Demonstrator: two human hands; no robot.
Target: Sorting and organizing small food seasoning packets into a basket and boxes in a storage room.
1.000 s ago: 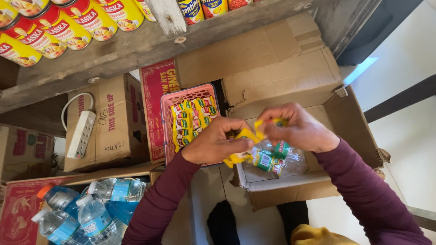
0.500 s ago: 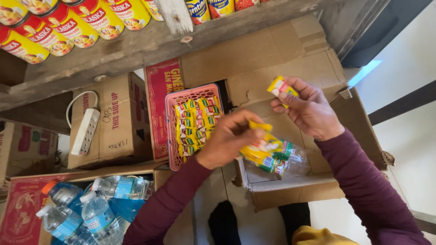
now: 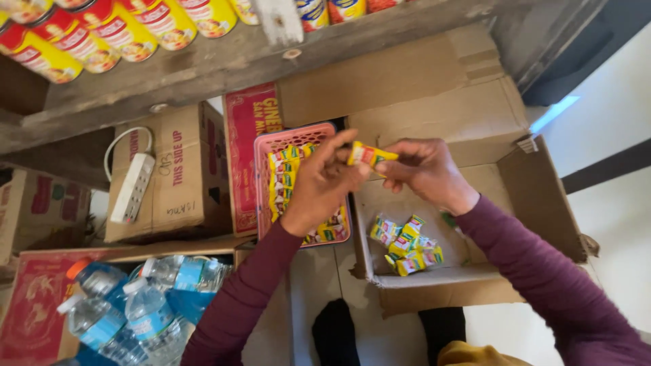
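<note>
Overhead, a weathered wooden shelf (image 3: pixel 224 61) carries red-and-yellow tins (image 3: pixel 135 27). Below it, an open brown cardboard box (image 3: pixel 475 169) holds a loose heap of small yellow-green sachets (image 3: pixel 407 244) at its near end. Left of it sits a pink plastic mesh basket (image 3: pixel 298 139) packed with similar sachets; near left lie clear water bottles (image 3: pixel 129 312). Both hands meet above the basket's right edge: left hand (image 3: pixel 322 190) and right hand (image 3: pixel 424 173) each pinch one small yellow-red sachet (image 3: pixel 369 156) at opposite ends. Judged light, soft, slightly slick; best taken by its ends.
</note>
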